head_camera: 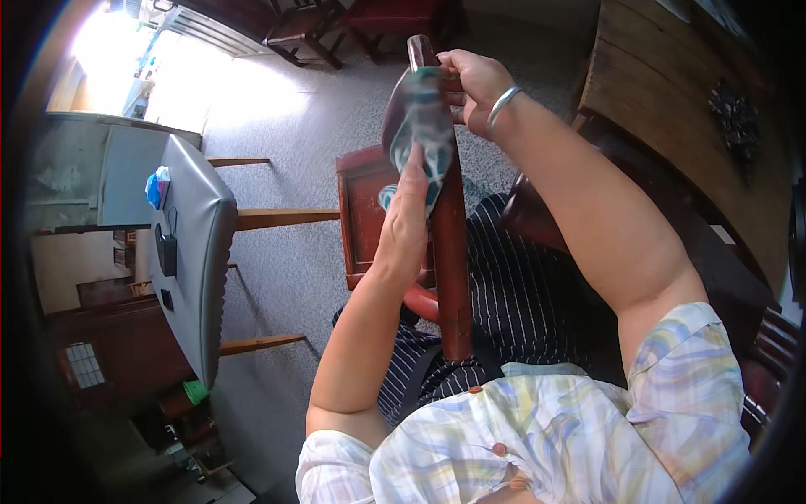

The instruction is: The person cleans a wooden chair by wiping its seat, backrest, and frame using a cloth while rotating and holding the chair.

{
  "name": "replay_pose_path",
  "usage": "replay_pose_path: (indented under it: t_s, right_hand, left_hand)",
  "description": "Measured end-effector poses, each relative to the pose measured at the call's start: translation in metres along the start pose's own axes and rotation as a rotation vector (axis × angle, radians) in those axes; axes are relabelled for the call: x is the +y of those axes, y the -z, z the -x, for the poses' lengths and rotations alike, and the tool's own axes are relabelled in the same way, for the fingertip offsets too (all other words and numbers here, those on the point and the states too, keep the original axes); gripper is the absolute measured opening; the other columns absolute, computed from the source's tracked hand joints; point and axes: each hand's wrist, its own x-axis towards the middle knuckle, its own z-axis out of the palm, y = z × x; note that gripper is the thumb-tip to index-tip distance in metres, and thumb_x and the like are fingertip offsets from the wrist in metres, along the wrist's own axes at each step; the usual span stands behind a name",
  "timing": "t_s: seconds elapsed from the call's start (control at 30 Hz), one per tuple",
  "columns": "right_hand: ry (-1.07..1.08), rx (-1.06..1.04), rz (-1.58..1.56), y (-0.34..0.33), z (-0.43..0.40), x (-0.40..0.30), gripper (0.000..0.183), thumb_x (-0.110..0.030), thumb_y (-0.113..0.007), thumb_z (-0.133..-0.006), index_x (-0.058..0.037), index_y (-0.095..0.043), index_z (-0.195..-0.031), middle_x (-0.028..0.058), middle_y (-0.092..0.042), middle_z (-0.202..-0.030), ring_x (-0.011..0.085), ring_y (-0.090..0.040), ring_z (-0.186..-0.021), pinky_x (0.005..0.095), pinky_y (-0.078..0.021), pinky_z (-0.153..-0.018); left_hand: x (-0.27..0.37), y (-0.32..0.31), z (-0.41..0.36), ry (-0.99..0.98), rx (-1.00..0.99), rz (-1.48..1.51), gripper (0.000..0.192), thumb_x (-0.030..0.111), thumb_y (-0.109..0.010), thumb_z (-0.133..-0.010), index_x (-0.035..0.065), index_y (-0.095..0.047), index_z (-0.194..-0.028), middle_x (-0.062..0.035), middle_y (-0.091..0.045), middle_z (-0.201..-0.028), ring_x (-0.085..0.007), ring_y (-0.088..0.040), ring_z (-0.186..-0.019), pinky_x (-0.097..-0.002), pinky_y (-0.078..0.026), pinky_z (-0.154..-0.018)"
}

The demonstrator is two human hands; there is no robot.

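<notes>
A red wooden post, part of a piece of wooden furniture, runs upright in the view from my lap. Its far end is worn and pale. My left hand presses a green-and-white patterned cloth against the post; the cloth is blurred. From the right, my right hand, with a silver bangle at the wrist, has its fingers at the post's far part. Their tips are partly hidden by the post and cloth. A red wooden panel and a curved red rail show left of the post.
A grey-covered table on wooden legs stands at left, bearing a black device and a blue-and-white packet. A brown wooden table is at right. Dark wooden chairs stand at the back on speckled floor.
</notes>
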Motion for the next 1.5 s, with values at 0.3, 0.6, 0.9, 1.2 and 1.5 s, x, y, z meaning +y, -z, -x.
replay_pose_path:
  t_s: [0.3,0.6,0.9,1.2,1.5]
  right_hand:
    - [0.058,-0.008,0.006,-0.017,0.015,0.002,0.016,-0.025,-0.052,-0.079,-0.0093,-0.055,-0.079,0.0042,-0.056,-0.074,0.0186,-0.053,-0.07,0.037,-0.0435,-0.065]
    - [0.0,-0.008,0.016,-0.013,0.009,0.001,0.022,-0.029,-0.049,-0.08,-0.0094,-0.056,-0.075,0.0054,-0.057,-0.075,0.0195,-0.051,-0.071,0.0383,-0.0415,-0.069]
    - [-0.02,-0.019,0.105,-0.009,0.007,-0.002,0.03,-0.032,-0.046,-0.082,-0.0045,-0.052,-0.092,0.011,-0.054,-0.089,0.0217,-0.049,-0.081,0.0386,-0.0389,-0.078]
    - [-0.037,-0.059,0.13,-0.007,0.007,0.001,0.032,-0.032,-0.044,-0.084,-0.0026,-0.051,-0.094,0.0129,-0.053,-0.092,0.0237,-0.051,-0.085,0.0387,-0.041,-0.079]
    - [0.032,-0.03,0.123,-0.003,0.002,-0.003,0.024,-0.028,-0.045,-0.084,-0.0059,-0.054,-0.087,0.0098,-0.056,-0.085,0.0224,-0.053,-0.078,0.0418,-0.0428,-0.073]
  left_hand:
    - [-0.107,0.093,-0.078,0.252,0.271,0.28,0.053,0.05,-0.041,-0.085,0.0032,-0.052,-0.107,-0.0092,-0.059,-0.092,-0.0203,-0.059,-0.076,-0.0344,-0.049,-0.065]
    - [-0.106,0.093,-0.036,0.512,0.138,-0.017,0.052,0.044,-0.035,-0.089,0.0024,-0.044,-0.118,-0.0116,-0.051,-0.113,-0.0192,-0.048,-0.106,-0.034,-0.035,-0.093]
    - [-0.11,0.082,0.028,-0.252,0.106,-0.422,0.045,0.035,-0.032,-0.093,-0.0032,-0.048,-0.111,-0.0055,-0.054,-0.103,-0.0127,-0.048,-0.096,-0.0259,-0.037,-0.086]
    - [-0.183,0.158,0.017,0.274,0.064,-0.376,0.039,0.032,-0.038,-0.09,-0.0028,-0.056,-0.095,-0.0078,-0.058,-0.087,-0.0152,-0.05,-0.079,-0.0301,-0.04,-0.075]
    - [-0.045,0.057,0.144,-0.297,-0.091,-0.491,0.036,0.019,-0.032,-0.088,-0.0054,-0.057,-0.097,-0.0222,-0.052,-0.111,-0.0351,-0.043,-0.113,-0.0389,-0.026,-0.098]
